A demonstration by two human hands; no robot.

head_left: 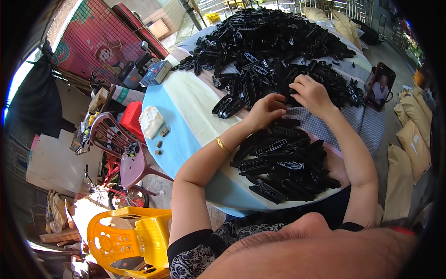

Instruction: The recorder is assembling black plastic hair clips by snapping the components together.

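Note:
My left hand (265, 110) and my right hand (312, 94) meet over the table, fingers curled around a small black plastic part (289, 99) held between them. Close to me lies a heap of long black plastic pieces (285, 162). A much larger mound of the same black parts (274, 46) covers the far half of the round table (186, 121). A gold bangle sits on my left wrist (222, 145).
A phone (380, 86) leans upright at the table's right. A crumpled white bag (150, 122) and a blue box (156, 72) lie on the left side. A maroon chair (121, 149) and a yellow chair (127, 237) stand left; tan sacks (411, 135) are piled right.

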